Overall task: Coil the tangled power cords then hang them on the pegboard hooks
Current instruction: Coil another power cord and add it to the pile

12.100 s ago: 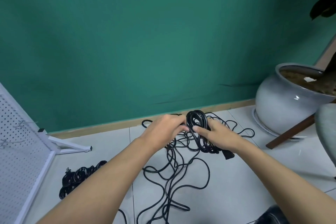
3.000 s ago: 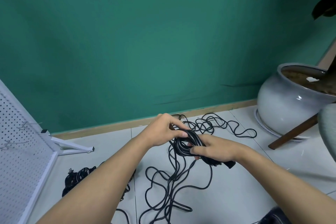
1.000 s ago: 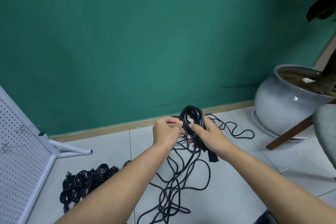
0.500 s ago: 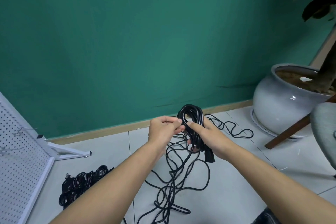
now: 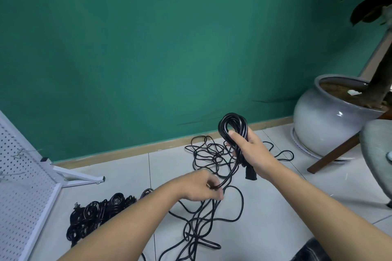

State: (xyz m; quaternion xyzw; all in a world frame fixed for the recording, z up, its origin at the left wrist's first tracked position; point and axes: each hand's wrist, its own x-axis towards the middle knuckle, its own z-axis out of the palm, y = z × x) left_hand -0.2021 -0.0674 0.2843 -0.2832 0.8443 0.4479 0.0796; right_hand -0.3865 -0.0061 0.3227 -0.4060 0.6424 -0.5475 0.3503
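My right hand (image 5: 250, 150) grips a partly wound coil of black power cord (image 5: 233, 126), held upright above the floor, with its black plug (image 5: 250, 172) hanging below the palm. From the coil a strand runs down to my left hand (image 5: 203, 186), which pinches it lower and to the left. The rest of that cord lies in a loose tangle (image 5: 210, 214) on the white tiles. A heap of other black cords (image 5: 99, 212) lies at the lower left. The white pegboard (image 5: 19, 186) leans at the left edge, with thin wire hooks (image 5: 20, 152) on it.
A large grey plant pot (image 5: 326, 121) stands at the right against the green wall. A brown wooden leg (image 5: 337, 148) and a grey chair seat (image 5: 377, 159) are beside it. The pegboard's white foot (image 5: 78, 176) juts out over the tiles.
My left hand has left the coil and dropped down to the left, drawing a strand of cord out with it. My right hand still holds the coil up.
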